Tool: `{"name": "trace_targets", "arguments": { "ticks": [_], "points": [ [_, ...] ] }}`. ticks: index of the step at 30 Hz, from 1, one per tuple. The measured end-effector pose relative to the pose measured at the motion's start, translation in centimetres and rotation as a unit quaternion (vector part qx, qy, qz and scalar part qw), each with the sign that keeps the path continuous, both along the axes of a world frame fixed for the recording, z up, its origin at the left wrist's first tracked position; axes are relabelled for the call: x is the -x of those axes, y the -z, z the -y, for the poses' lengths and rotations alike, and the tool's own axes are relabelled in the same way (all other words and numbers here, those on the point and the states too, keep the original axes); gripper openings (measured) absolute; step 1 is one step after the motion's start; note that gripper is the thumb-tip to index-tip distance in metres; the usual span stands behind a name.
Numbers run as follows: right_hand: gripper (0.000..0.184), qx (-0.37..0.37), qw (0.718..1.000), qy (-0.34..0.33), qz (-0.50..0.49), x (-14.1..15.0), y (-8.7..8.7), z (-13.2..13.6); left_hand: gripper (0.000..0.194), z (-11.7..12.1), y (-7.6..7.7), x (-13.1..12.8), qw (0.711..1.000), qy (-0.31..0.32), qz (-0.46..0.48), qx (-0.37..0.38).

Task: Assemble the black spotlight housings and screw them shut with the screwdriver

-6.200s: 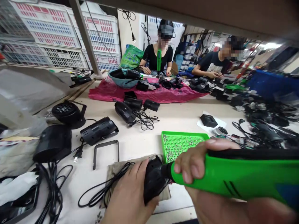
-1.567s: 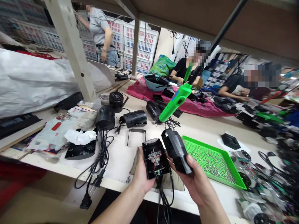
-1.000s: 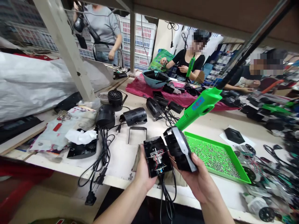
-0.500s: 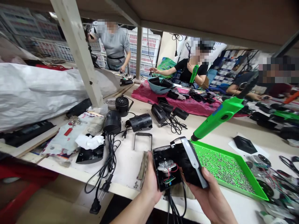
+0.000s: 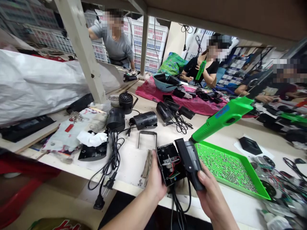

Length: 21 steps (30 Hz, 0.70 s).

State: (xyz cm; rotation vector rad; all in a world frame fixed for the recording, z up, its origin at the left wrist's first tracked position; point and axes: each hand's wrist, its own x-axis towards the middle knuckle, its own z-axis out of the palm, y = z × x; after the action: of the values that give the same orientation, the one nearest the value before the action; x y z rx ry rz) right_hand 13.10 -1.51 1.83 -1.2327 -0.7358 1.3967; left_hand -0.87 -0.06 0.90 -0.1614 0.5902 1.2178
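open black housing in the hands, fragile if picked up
The open black housing probably feels light, being hollow. Its thin exposed wires and small circuit board look fragile, and the hanging black cord may swing and tug.

The head-worn camera (wide-angle) faces forward and down over the workbench (image 5: 130, 169), just above the left hand (image 5: 154, 183) and right hand (image 5: 212, 201)

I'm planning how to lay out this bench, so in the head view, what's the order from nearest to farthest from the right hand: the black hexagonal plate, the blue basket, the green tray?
From the right hand:
1. Green perforated tray: just ahead, on the bench beside the hand.
2. Black hexagonal plate: beyond the tray, further right.
3. Blue basket: farthest, across the bench on the pink cloth.
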Motion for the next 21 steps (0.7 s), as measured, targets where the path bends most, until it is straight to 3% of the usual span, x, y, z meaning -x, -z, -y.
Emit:
{"name": "trace_targets", "arguments": {
  "ticks": [6, 10, 16, 21],
  "points": [
    [0.064, 0.005, 0.999, 0.006, 0.039, 0.8, -0.8, 0.5, 0.069, 0.0, -0.1, 0.0, 1.0, 0.002, 0.008, -0.003],
    [0.066, -0.056, 0.99, -0.017, 0.132, 1.5, -1.7, 1.0, 0.067, 0.2, -0.4, 0.0, 1.0, 0.0, 0.012, -0.015],
    [0.076, -0.13, 0.948, -0.067, 0.281, 2.6, -1.4, 1.0, 0.068, 0.1, -0.9, 0.0, 1.0, 0.002, 0.023, 0.004],
    [0.084, -0.146, 0.892, -0.129, 0.407, 3.8, -2.0, 1.5, 0.059, 1.2, 0.7, 0.2, 1.0, 0.021, -0.003, 0.015]
  ]
}}
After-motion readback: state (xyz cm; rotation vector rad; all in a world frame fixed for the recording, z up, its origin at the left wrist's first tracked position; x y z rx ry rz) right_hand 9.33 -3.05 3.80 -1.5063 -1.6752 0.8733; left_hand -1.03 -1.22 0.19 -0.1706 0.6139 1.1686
